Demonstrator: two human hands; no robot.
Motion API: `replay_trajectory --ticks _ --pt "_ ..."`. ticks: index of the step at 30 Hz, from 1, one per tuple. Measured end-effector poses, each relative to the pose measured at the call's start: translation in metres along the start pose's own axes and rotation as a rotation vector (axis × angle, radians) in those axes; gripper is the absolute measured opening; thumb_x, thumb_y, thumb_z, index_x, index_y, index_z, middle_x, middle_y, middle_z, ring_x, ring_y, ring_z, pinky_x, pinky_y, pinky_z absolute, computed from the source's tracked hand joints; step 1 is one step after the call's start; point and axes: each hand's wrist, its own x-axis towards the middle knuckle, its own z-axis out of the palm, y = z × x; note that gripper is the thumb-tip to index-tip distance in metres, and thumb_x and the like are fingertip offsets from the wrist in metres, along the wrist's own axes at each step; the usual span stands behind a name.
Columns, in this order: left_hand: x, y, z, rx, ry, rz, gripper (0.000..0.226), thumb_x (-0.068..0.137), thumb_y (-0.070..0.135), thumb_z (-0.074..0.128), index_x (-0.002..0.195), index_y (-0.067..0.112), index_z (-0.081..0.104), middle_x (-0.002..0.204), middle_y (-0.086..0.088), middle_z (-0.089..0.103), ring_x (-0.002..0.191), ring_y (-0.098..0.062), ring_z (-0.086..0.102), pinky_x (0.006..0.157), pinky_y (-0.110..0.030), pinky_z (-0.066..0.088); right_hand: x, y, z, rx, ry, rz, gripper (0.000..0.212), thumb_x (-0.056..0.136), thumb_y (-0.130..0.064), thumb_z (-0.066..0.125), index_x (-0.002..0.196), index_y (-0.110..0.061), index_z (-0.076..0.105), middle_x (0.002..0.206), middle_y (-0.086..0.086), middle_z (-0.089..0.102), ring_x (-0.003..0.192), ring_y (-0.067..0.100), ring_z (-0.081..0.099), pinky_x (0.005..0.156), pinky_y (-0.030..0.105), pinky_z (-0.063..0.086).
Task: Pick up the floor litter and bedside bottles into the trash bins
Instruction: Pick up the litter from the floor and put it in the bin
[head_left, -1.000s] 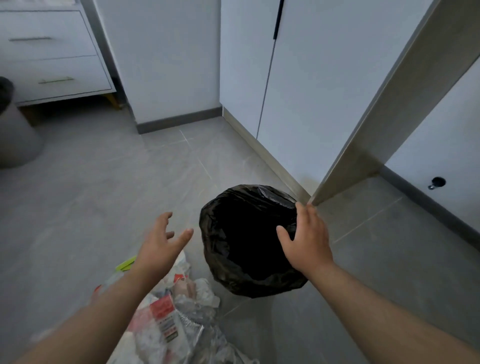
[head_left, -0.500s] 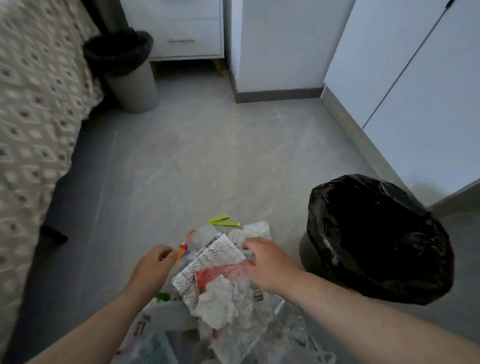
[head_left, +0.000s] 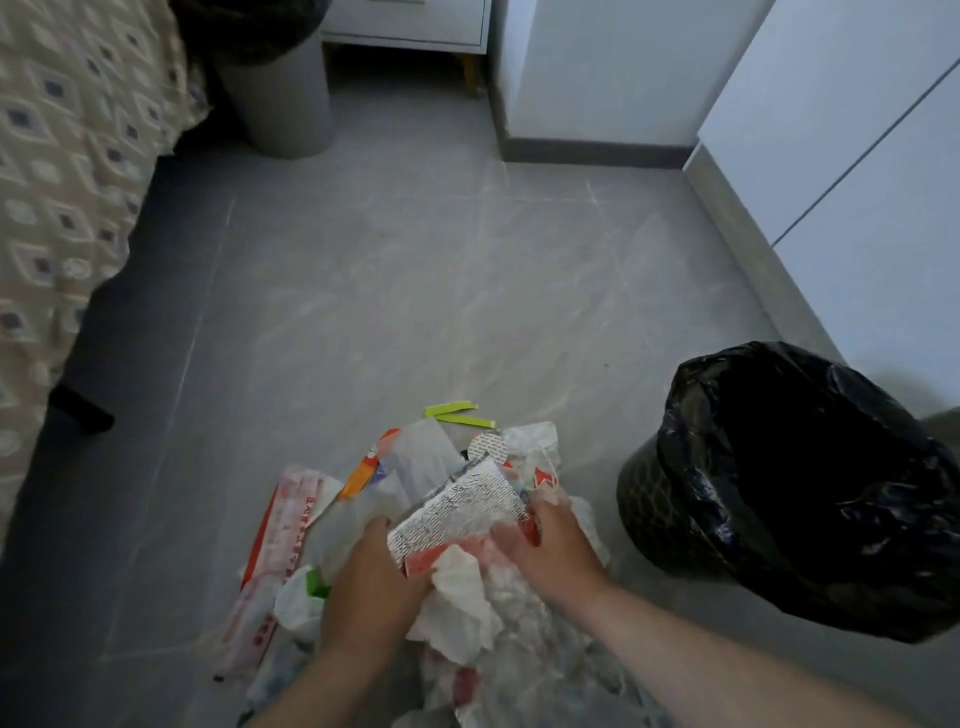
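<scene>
Left hand (head_left: 371, 587), right hand (head_left: 550, 551) grip crumpled silver foil wrapper (head_left: 457, 512).
Black-bagged round bin (head_left: 800, 483) sits right, nearer right hand.

A home bedroom: a bed (head_left: 62, 171) draped in a diamond-patterned beige cover runs along the left, a grey trash bin (head_left: 283, 98) and a white nightstand (head_left: 410, 26) on wooden legs stand by it, and tall white doors (head_left: 857, 156), probably a wardrobe, edge the grey tiled floor (head_left: 415, 291).

The bin bag (head_left: 769, 551) is made of shiny black plastic. The wrapper (head_left: 457, 512) is made of crinkled silver foil. The floor (head_left: 415, 291) is laid with smooth tiles.
</scene>
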Motion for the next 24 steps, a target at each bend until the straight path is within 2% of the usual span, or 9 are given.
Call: replay_trajectory --ticks 3,6,9,12,15,18,20,22,24 --pt "0.009 0.003 -0.010 -0.029 0.021 0.027 0.036 0.073 0.041 0.074 0.098 0.032 0.049 0.083 0.008 0.064 0.077 -0.021 0.062 0.065 -0.031 0.049 -0.011 0.000 0.006 -0.153 -0.055 0.002 0.109 0.049 -0.080 0.069 0.140 -0.032 0.033 0.131 -0.004 0.044 0.123 0.018 0.044 0.103 0.036 0.041" --pt "0.013 0.006 -0.014 -0.078 -0.024 0.047 0.043 0.066 0.024 0.083 0.094 0.034 0.051 0.079 0.015 0.064 0.077 -0.016 0.066 0.069 -0.035 0.054 -0.014 0.005 0.019 -0.248 -0.079 0.021 0.125 0.053 -0.063 0.078 0.151 -0.026 0.010 0.144 0.006 0.029 0.137 0.026 0.031 0.110 0.036 0.033" --pt "0.018 0.007 -0.014 -0.178 -0.061 0.041 0.044 0.066 0.015 0.083 0.086 0.037 0.051 0.074 0.016 0.064 0.065 -0.005 0.064 0.058 -0.022 0.052 -0.008 0.012 0.025 -0.090 -0.016 0.041 0.102 0.058 -0.051 0.081 0.142 -0.026 0.029 0.132 0.006 0.040 0.125 0.024 0.046 0.099 0.029 0.041" --pt "0.023 0.006 -0.017 -0.248 -0.044 0.088 0.037 0.071 0.007 0.080 0.096 0.025 0.060 0.078 0.016 0.063 0.062 0.003 0.062 0.049 -0.005 0.043 -0.002 0.014 0.019 0.021 0.017 0.074 0.079 0.061 -0.045 0.081 0.126 -0.023 0.041 0.115 -0.003 0.058 0.108 0.017 0.059 0.085 0.025 0.046" --pt "0.029 0.003 -0.019 -0.355 -0.075 0.043 0.028 0.077 0.004 0.075 0.087 0.027 0.062 0.083 0.008 0.068 0.076 -0.012 0.067 0.055 -0.013 0.048 -0.001 0.015 0.012 0.097 0.047 0.109 0.076 0.065 -0.040 0.079 0.130 -0.029 0.040 0.105 -0.012 0.059 0.102 0.013 0.061 0.081 0.021 0.044" --pt "0.036 -0.002 -0.022 -0.426 -0.087 -0.030 0.021 0.081 0.013 0.072 0.094 0.029 0.066 0.088 0.000 0.073 0.076 -0.016 0.070 0.063 -0.032 0.057 0.002 0.020 0.010 0.193 0.039 0.132 0.079 0.067 -0.030 0.080 0.136 -0.033 0.042 0.119 -0.016 0.055 0.105 0.008 0.057 0.087 0.018 0.042" --pt "0.041 -0.004 -0.026 -0.440 -0.075 -0.035 0.020 0.082 0.011 0.071 0.097 0.023 0.066 0.080 0.001 0.071 0.063 -0.007 0.067 0.055 -0.025 0.053 0.004 0.018 0.006 0.268 0.013 0.171 0.076 0.069 -0.023 0.080 0.137 -0.027 0.046 0.121 -0.011 0.056 0.106 0.010 0.058 0.088 0.019 0.044" --pt "0.045 -0.005 -0.029 -0.447 -0.051 -0.029 0.017 0.084 0.005 0.067 0.095 0.017 0.065 0.072 0.002 0.065 0.051 -0.003 0.059 0.046 -0.019 0.043 0.007 0.012 -0.002 0.347 0.004 0.208 0.059 0.070 -0.013 0.079 0.123 -0.019 0.055 0.110 -0.003 0.064 0.092 0.011 0.064 0.075 0.018 0.050" --pt "0.047 -0.007 -0.033 -0.444 -0.044 -0.031 0.010 0.085 0.006 0.066 0.094 0.010 0.064 0.074 -0.003 0.066 0.058 -0.010 0.059 0.050 -0.022 0.043 0.010 0.004 -0.011 0.424 0.012 0.220 0.052 0.068 -0.007 0.079 0.114 -0.017 0.058 0.098 -0.002 0.067 0.082 0.013 0.066 0.064 0.019 0.053"
